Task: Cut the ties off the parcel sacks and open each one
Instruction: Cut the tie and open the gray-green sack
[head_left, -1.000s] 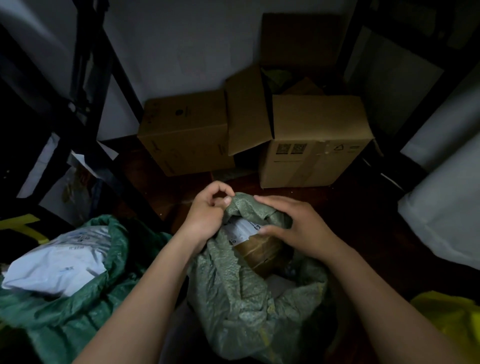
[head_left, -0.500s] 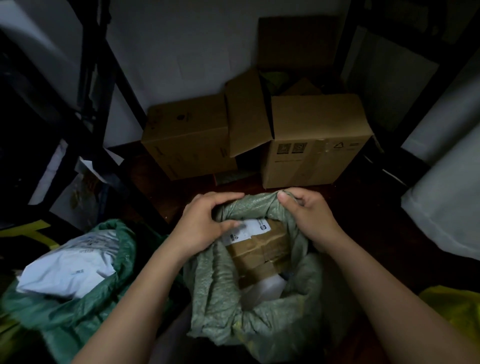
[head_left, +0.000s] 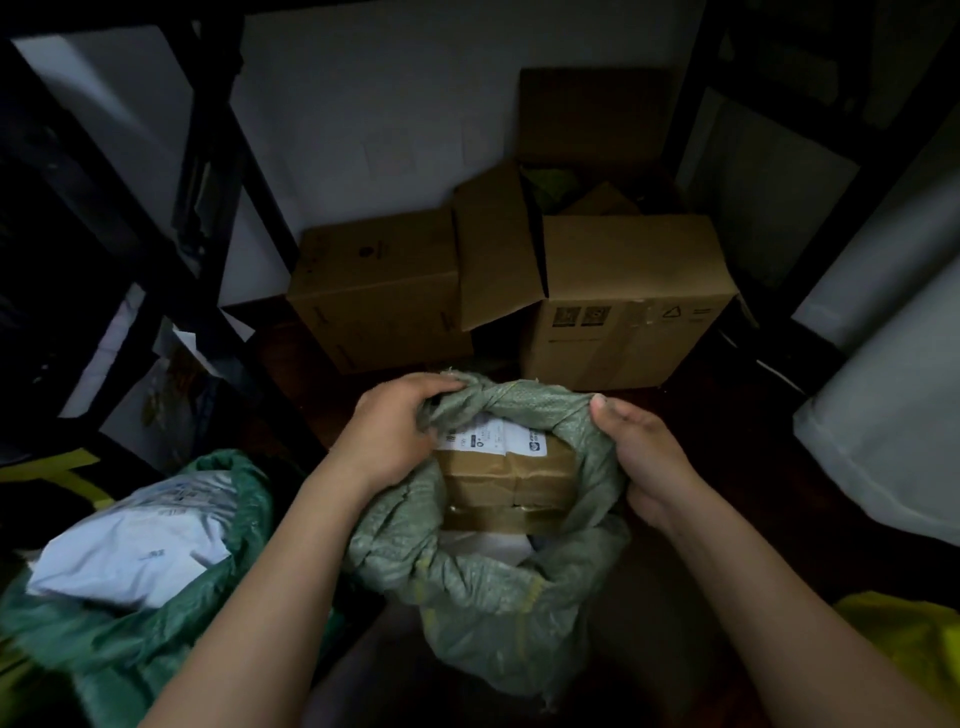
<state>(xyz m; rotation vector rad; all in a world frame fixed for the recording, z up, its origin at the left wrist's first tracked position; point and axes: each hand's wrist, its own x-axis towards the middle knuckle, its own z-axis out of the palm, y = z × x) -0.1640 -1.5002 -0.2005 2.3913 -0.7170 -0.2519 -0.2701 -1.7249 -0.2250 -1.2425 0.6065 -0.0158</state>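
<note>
1. A dim storeroom: a pale wall (head_left: 415, 119) at the far side, dark shelf frames (head_left: 218, 171) on the left and right, and a dark floor (head_left: 727, 457).
2. Two cardboard boxes stand against the far wall. The left box (head_left: 379, 296) is closed; the right box (head_left: 628, 306) has its flaps up, one flap leaning over the gap between them.
3. The grey-green sack (head_left: 498, 587) stands in the near centre, its mouth open and the rim rolled outward.
4. The left hand (head_left: 395, 431) grips the far-left part of the rim, fingers curled over bunched cloth and thumb tucked inside the mouth.
5. The right hand (head_left: 644, 457) holds the right part of the rim, thumb on top at the edge; its fingers lie on the outer side and are hidden.
6. Inside the mouth lies a taped brown parcel (head_left: 509, 478) with a white label (head_left: 493, 436) on its far top face. Something pale shows below it, too dim to name.
7. A darker green sack (head_left: 156, 639) lies at the near left, also open, with a white mailer (head_left: 140, 551) showing at its mouth.
8. White bundles (head_left: 893, 426) fill the right side by the shelf frame.
9. Yellow material (head_left: 914, 639) shows at the near right corner, and a yellow strip (head_left: 62, 467) at the left edge.
</note>
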